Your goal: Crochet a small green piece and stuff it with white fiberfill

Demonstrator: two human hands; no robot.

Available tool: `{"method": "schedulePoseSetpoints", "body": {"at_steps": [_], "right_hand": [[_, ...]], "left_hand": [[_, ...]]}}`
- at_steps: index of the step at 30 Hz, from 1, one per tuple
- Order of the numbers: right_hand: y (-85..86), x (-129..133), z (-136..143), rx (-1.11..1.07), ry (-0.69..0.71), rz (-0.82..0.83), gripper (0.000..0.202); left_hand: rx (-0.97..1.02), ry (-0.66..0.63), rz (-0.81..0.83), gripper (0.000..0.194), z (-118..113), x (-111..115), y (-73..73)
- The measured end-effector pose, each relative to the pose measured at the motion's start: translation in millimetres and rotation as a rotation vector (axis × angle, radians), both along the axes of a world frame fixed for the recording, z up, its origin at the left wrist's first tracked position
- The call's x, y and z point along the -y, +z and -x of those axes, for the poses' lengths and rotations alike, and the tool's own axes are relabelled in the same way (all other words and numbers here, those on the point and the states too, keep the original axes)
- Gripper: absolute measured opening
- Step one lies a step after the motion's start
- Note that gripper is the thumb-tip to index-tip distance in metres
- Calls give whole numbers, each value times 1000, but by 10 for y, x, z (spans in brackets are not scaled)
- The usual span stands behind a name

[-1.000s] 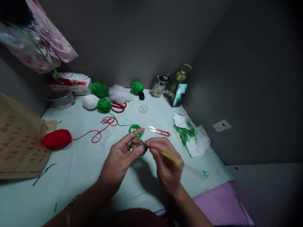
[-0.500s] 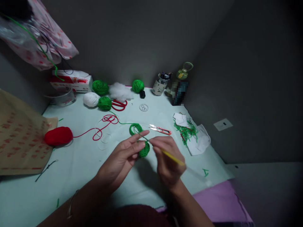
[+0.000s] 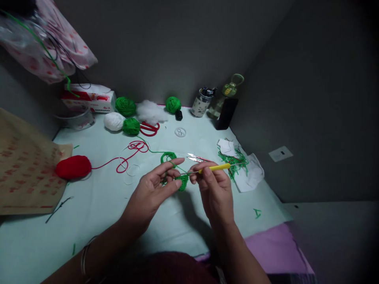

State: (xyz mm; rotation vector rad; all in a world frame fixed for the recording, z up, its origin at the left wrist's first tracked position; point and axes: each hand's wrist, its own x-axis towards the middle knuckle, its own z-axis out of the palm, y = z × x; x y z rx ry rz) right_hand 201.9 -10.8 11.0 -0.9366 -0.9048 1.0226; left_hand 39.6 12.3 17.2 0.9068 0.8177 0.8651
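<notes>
- Right now, from my remote seat, I see the left hand with a narrow grip, thumb and fingers pinching a small green piece above the desk
- I find the piece between the two hands, most of what shows of it sticking out past the left thumb
- I see the left index finger stretched out above it, a green strand slanting from near that finger down to the hook
- I have the right hand closed on that hook, its grip narrow around the yellow handle, the metal shaft pointing left to the piece's upper edge
- Whether the tip sits inside a stitch I cannot tell, too small from here
- Just beyond the left hand lies a coil, its yarn leading back to a green ball beside a white ball
- Near the right hand I spot the snips, blades to the left, handle partly hidden
- Farther right, green scraps lie among white paper
- Off to the left, red yarn sits just beside a paper bag
</notes>
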Motion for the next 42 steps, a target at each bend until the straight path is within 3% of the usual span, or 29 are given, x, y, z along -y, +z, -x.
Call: {"method": "schedulePoseSetpoints", "body": {"at_steps": [11, 16, 20, 22, 25, 28, 31, 33, 38, 42], "right_hand": [[9, 45, -72, 155, 50, -65, 21], [59, 122, -49, 402, -24, -145, 21], [38, 170, -33, 641, -76, -308, 28], [-3, 190, -27, 834, -120, -407, 30], [-50, 207, -22, 1028, -172, -482, 31], [-44, 183, -17, 768, -214, -400, 28], [-12, 118, -3, 401, -141, -256, 24], [-2, 80, 12, 344, -60, -213, 21], [-24, 113, 51, 577, -86, -289, 29], [-36, 173, 47, 976, -182, -454, 41]], "left_hand": [[-61, 26, -62, 38, 35, -24, 43], [-145, 23, -131, 39, 44, -32, 37], [-224, 128, -177, 42, -11, 27, 39], [-141, 149, -119, 49, -46, 52, 35], [138, 10, 134, 57, -63, 36, 20], [268, -57, 307, 51, -29, -24, 12], [275, -18, 262, 46, 7, -58, 10], [240, -34, 191, 46, 11, -51, 4], [96, 45, 45, 50, -32, -3, -33], [241, 7, 176, 46, -61, -1, -31]]}}
